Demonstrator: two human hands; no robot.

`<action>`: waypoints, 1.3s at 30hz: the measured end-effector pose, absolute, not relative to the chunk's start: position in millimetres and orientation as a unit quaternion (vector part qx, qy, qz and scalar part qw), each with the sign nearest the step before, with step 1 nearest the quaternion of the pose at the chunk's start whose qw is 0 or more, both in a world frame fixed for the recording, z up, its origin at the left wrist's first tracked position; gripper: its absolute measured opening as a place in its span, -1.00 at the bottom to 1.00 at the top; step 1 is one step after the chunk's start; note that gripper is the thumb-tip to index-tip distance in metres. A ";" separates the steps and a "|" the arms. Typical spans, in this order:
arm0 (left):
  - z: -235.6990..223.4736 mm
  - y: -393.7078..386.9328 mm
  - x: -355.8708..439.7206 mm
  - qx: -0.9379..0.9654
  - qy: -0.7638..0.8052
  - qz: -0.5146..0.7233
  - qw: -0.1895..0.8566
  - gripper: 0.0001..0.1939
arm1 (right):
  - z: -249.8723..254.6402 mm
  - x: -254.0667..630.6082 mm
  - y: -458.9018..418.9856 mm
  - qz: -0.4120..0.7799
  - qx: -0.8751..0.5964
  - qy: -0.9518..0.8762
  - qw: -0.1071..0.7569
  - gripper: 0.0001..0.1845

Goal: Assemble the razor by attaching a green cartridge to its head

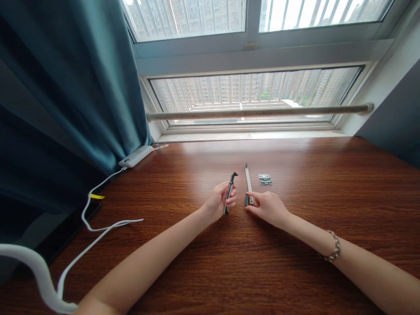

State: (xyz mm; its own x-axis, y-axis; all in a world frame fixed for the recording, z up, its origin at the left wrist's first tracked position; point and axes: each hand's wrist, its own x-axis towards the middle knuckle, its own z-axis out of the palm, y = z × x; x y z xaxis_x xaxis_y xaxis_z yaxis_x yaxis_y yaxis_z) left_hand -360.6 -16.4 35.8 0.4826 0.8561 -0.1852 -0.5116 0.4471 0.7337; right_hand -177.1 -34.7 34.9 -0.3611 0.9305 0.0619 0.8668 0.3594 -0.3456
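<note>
My left hand [219, 202] is closed round a slim dark handle [230, 187] with a hooked head that points away from me, held just above the wooden table [295, 262]. My right hand [268, 205] pinches the near end of a slim grey and white handle [248, 181] that lies flat on the table, pointing away. A small pack of dark and green cartridges [264, 179] lies just right of that handle, beyond my right hand. A beaded bracelet [333, 249] is on my right wrist.
A white power bank [135, 156] lies at the back left by the teal curtain [65, 87], its white cable [98, 227] trailing toward me along the table's left edge. A window with a horizontal rail [256, 113] runs behind the table.
</note>
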 end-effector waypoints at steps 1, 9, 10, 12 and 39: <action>35.8 -16.4 -360.4 0.310 0.279 0.427 0.802 -0.80 | 34.5 -177.3 -34.9 0.128 -0.551 -0.815 0.122 -0.59; 33.2 -16.7 -358.9 0.340 0.287 0.426 0.788 -0.83 | 31.2 -177.2 -35.9 0.140 -0.541 -0.821 0.119 -0.59; 32.5 -16.7 -358.8 0.343 0.287 0.424 0.787 -0.83 | 31.1 -177.1 -36.0 0.139 -0.538 -0.823 0.120 -0.59; 31.1 -16.9 -358.5 0.347 0.286 0.420 0.788 -0.82 | 31.2 -176.8 -36.1 0.134 -0.534 -0.826 0.120 -0.61; 27.2 -16.1 -358.8 0.348 0.298 0.416 0.785 -0.80 | 30.7 -176.6 -33.7 0.165 -0.523 -0.825 0.136 -0.62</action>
State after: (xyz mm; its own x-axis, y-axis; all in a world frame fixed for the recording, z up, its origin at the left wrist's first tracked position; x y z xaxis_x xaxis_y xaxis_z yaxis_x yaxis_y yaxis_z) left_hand -358.8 -16.1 27.2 0.4751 0.8615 -0.1790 -0.4463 0.4112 0.7948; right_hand -176.6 -33.7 30.7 -0.4155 0.9081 0.0514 0.8182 0.3979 -0.4150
